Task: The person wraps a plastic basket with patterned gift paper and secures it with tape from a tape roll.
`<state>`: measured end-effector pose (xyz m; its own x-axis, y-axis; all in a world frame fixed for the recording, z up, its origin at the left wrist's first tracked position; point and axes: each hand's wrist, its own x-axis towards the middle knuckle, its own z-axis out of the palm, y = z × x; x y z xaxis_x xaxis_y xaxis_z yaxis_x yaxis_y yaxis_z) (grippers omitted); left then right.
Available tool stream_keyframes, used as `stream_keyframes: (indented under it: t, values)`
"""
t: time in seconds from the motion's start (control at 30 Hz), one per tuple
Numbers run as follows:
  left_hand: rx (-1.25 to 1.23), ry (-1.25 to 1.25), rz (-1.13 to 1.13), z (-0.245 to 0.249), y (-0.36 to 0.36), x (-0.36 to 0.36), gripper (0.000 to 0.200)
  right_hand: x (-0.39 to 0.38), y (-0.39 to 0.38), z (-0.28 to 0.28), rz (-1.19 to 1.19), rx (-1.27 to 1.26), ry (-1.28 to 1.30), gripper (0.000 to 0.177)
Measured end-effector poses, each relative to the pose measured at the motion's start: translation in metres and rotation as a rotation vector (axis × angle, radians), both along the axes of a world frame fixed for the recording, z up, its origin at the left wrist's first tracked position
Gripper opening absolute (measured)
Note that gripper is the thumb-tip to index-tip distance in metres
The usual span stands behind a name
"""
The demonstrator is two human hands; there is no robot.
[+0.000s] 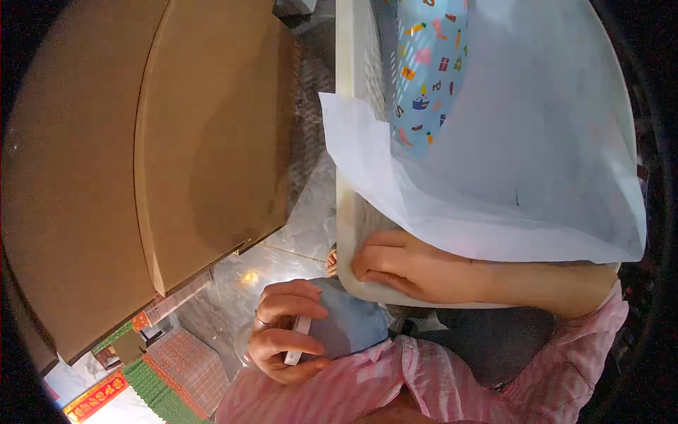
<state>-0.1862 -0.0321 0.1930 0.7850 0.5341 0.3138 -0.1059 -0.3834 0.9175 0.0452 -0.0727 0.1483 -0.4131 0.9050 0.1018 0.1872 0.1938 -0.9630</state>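
My left hand [286, 328], with a ring on one finger, is closed around a small white bar-shaped object [298, 340], above a denim-covered leg. My right hand [392, 265] reaches in from the right and lies in the near left corner of a cream plastic basket [345, 212]. Its fingers are curled, and their tips are hidden. A large white sheet [494, 177] lies across the basket and drapes over its left rim, just above my right forearm. Under or beside the sheet is a light blue item [431, 78] with small colourful prints.
Large brown cardboard boxes [219, 127] fill the left side. Grey marble-like floor [311, 219] shows between them and the basket. At the lower left are a red banner with gold characters [99, 399] and green and reddish patterned packs [185, 371].
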Motion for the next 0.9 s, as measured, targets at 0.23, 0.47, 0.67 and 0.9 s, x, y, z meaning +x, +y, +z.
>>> stream_keyframes:
  t: [0.23,0.47,0.67,0.9]
  values:
    - [0.008,-0.021,0.007,-0.002,0.000,0.000,0.030,-0.001,0.002,0.004,0.022,0.081,-0.134,0.007]
    - [-0.003,-0.028,0.028,-0.002,-0.002,-0.004,0.030,0.008,0.003,-0.001,0.036,0.088,0.016,0.009]
    - [-0.014,-0.024,0.014,0.000,0.000,-0.003,0.030,0.007,0.004,-0.003,0.079,0.197,-0.047,0.020]
    - [-0.023,-0.025,0.032,-0.001,-0.001,-0.002,0.029,0.009,0.007,0.006,0.155,0.218,-0.206,0.035]
